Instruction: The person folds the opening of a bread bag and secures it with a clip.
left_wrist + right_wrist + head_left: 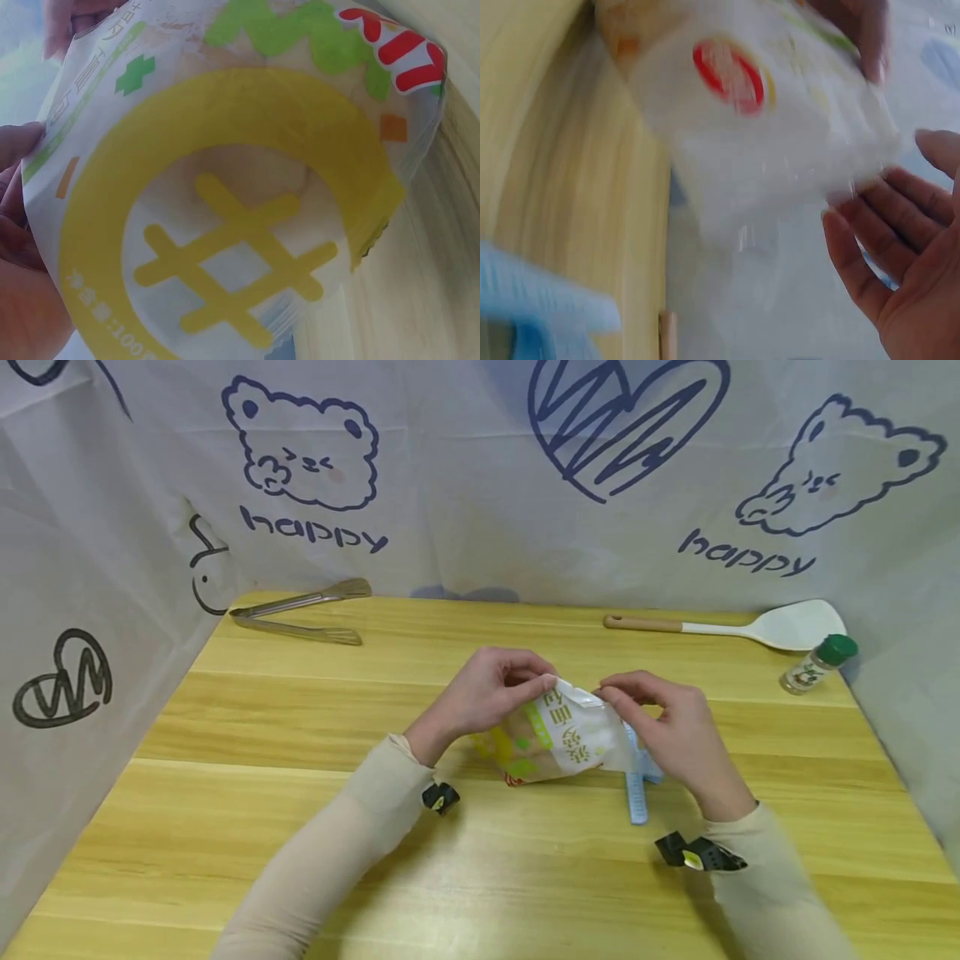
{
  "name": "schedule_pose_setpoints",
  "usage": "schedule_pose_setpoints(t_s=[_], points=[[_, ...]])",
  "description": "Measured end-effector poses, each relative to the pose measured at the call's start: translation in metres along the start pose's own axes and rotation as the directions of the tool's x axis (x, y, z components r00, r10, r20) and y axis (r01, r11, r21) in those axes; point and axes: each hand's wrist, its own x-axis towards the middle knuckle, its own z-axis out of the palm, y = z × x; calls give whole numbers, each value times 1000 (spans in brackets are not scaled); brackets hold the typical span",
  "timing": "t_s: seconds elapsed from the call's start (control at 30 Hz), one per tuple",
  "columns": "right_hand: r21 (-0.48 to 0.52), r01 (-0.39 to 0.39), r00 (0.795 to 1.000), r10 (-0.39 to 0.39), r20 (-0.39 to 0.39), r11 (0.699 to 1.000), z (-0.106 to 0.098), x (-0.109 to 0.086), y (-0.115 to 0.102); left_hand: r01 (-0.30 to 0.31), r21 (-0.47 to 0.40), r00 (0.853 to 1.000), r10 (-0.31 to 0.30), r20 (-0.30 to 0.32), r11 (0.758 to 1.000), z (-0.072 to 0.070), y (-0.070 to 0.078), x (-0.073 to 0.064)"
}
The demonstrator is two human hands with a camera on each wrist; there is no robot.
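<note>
The left hand (487, 692) pinches the packet (225, 247) marked "100"; right hand (675, 731), fingers apart, is near its edge; cloth (457, 527) reads "happy".

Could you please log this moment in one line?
Left hand: holds bag; right hand: at bag's edge; blue item: near right hand; tongs: back left; spatula, jar: back right

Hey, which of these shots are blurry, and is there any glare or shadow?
Head view: fairly sharp, pale glare on the near table, soft shadows beside the sleeves. Left wrist view: bag slightly hazy but its print legible, upper left corner washed out. Right wrist view: bag and blue thing clearly blurred.
</note>
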Motion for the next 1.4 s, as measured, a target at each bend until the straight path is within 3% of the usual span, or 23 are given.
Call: schedule_pose_setpoints(t_s=[0.1, 0.2, 0.3, 0.4, 0.5, 0.6, 0.73, 0.93, 1.2, 1.33, 1.4], points=[[-53, -98, 995, 97, -23, 994, -15, -5, 7, 4, 14, 1000, -4, -11, 1000, -1, 0, -1], [-160, -210, 973, 222, 63, 965, -27, -11, 16, 2, 18, 1000, -1, -16, 1000, -2, 0, -2], [-300, -269, 905, 346, 246, 915, -32, -20, 26, -8, 12, 1000, 8, -14, 1000, -3, 0, -3], [-413, -261, 826, 423, 372, 872, -30, -31, 39, -14, 2, 1000, 14, -19, 1000, -2, 0, -2], [-460, -259, 790, 460, 406, 849, -28, -40, 48, -26, -7, 1000, 26, -15, 1000, 1, -1, 0], [-462, -256, 789, 459, 408, 849, -23, -41, 53, -30, -5, 999, 30, -18, 1000, 1, -1, 2], [-455, -246, 805, 442, 396, 856, -14, -38, 55, -14, -1, 1000, 14, -25, 1000, -1, -2, 1], [-447, -312, 801, 485, 351, 838, -6, -37, 54, -13, -1, 1000, 13, -18, 1000, -1, -2, 1], [-335, -391, 792, 499, 353, 857, -13, -38, 52, -8, 7, 1000, 8, -11, 1000, 1, -3, 1], [-293, -405, 798, 491, 348, 866, -17, -38, 51, 0, 27, 1000, 0, 0, 1000, 1, -2, 2], [-273, -403, 812, 479, 333, 873, -19, -39, 51, 2, 36, 1000, -3, 7, 999, 1, -2, 3]])
